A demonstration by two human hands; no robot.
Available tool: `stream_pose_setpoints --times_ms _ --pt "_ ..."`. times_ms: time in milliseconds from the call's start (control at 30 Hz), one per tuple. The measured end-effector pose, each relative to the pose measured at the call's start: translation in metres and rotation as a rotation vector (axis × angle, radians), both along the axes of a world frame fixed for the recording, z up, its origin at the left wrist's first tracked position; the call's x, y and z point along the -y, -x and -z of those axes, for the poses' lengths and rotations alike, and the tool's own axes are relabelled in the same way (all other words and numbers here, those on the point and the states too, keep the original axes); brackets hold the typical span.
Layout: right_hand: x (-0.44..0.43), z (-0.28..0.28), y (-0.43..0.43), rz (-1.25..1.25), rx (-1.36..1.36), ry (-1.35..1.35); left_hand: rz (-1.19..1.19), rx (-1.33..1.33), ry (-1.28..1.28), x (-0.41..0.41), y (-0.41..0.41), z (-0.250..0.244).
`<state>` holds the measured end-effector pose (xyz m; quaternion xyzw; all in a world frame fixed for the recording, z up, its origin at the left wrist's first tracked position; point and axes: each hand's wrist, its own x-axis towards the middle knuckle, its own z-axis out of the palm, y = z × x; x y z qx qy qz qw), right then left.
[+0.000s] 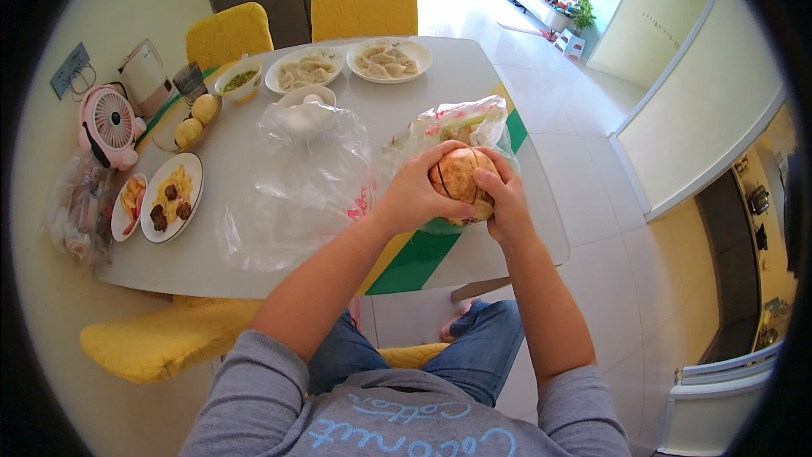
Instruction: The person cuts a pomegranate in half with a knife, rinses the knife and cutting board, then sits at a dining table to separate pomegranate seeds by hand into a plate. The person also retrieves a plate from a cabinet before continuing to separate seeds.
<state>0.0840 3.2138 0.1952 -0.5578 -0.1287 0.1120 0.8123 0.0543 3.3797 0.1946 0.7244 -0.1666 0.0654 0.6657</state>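
Observation:
A round, reddish-yellow fruit [458,172], apparently a pomegranate, is held up over the near right part of the table. Dark lines like score cuts run down its skin. My left hand [415,193] wraps its left side, with the thumb low across the front. From the right, my right hand [509,197] grips it, thumb pressed on its face. Just behind the fruit lies a plastic bag [488,115] with red print and something greenish inside. Another clear plastic bag [292,197] is spread flat to the left of my hands.
On the table [222,270] stand two plates of dumplings [306,73], a sauce bowl [238,81], a white bowl [288,99], a basket of round fruit [189,133], and two food plates [171,197]. A pink fan [111,124] is at left. Yellow chairs [365,9] surround it.

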Motion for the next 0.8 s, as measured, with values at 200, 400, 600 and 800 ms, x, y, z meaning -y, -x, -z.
stream_pose_setpoints --times_ms 200,400,600,800 --pt "0.004 0.004 -0.007 -0.006 -0.01 0.009 0.023 -0.003 0.012 0.0 -0.008 0.006" --pt "0.006 -0.021 -0.004 -0.042 0.009 0.145 0.082 -0.209 0.376 0.001 -0.005 -0.004" --pt "0.012 -0.038 0.0 -0.042 0.277 0.165 0.049 -0.325 0.373 0.012 0.001 -0.037" --pt "0.009 -0.027 -0.001 -0.062 0.104 0.048 0.177 -0.375 0.143 -0.001 -0.019 -0.029"
